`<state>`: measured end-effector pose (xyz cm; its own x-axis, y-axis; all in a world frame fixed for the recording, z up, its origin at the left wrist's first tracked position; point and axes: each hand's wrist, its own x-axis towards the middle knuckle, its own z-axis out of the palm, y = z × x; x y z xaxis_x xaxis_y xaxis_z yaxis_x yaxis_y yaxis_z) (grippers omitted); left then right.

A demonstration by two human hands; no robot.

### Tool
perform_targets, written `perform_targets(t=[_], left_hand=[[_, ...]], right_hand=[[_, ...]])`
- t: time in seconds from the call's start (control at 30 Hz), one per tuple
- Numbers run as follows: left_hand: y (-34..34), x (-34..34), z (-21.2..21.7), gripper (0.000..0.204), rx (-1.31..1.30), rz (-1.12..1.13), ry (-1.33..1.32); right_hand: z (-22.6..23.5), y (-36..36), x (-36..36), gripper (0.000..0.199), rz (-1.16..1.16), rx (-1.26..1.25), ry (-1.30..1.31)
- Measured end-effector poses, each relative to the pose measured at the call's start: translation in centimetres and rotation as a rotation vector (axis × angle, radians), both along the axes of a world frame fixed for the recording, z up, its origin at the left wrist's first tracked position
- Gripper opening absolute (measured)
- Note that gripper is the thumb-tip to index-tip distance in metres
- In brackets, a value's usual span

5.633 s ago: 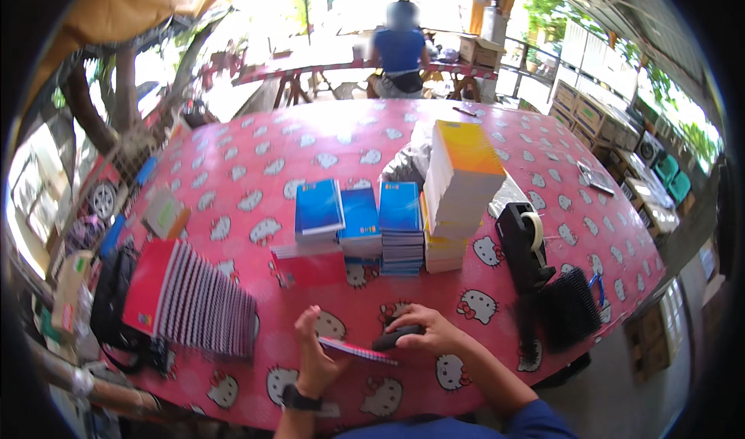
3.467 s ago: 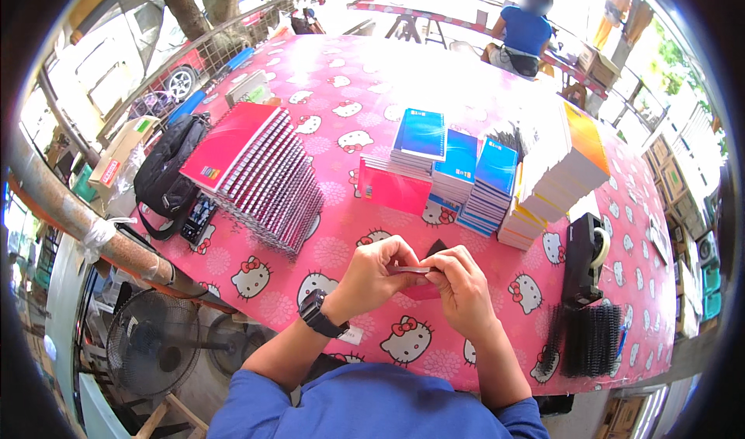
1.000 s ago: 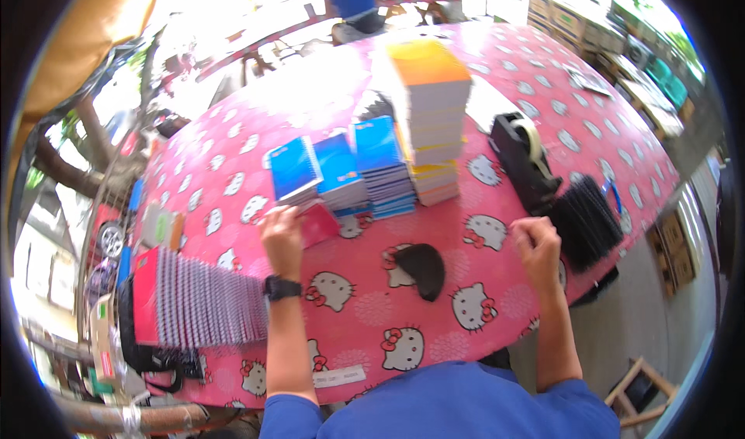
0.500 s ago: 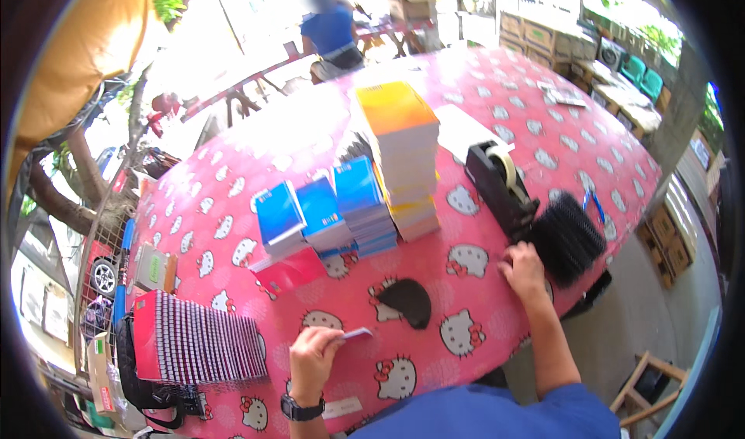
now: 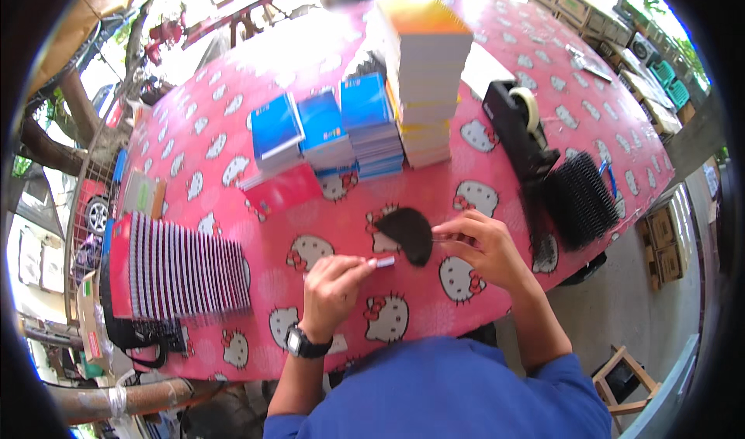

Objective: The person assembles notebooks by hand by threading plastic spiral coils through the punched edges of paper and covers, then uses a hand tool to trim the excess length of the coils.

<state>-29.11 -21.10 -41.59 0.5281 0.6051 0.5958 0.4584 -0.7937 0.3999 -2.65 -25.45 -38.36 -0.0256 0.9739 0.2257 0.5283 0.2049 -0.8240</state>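
Nearest the wearer, the left hand [image 5: 332,290], with a black watch [image 5: 310,343] at the wrist, is over the near part of the surface [image 5: 268,280]. Its grip is a closed pinch on a thin pale-ended piece [image 5: 383,262]; most of this piece is hidden by the fingers, so its full form cannot be told. The right hand [image 5: 483,243] is just ahead and to the right. Half a second ago it is beside the black coil bundle [image 5: 580,202]; it is now in front of the wearer, fingertips brought together on a thin dark strand [image 5: 437,240], possibly a coil, too fine to confirm. Effect of the change, as a judgement: both hands are now occupied, and the two held parts are near each other, though apart. The black half-round piece [image 5: 407,235] lies flat just ahead of the left grip; the strand's end appears beside its right edge, contact uncertain. At left is the large stack of red spiral notebooks [image 5: 186,272]. Farther out, a red notebook [image 5: 285,191] lies at the foot of the blue notebooks [image 5: 365,101]. Right of these are the tall yellow-topped stack [image 5: 431,66] and the black tape dispenser [image 5: 514,132]. Cardboard boxes [image 5: 570,8] are farthest, at upper right.
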Motion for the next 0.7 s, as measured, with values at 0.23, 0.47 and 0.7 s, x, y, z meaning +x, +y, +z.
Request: perform_targets(t=[0.23,0.47,0.7], left_hand=[[-0.2,0.2,0.5,0.015,-0.075,0.037,-0.011],[-0.1,0.0,0.3,0.017,-0.068,0.026,-0.013],[0.0,0.2,0.3,0.013,-0.068,0.027,-0.021]], right_hand=[[-1.6,1.6,-4.0,0.020,0.197,0.009,0.085],[-2.1,2.4,-4.5,0.021,0.155,0.014,0.095],[-2.6,2.4,-3.6,0.023,0.378,0.053,0.001]])
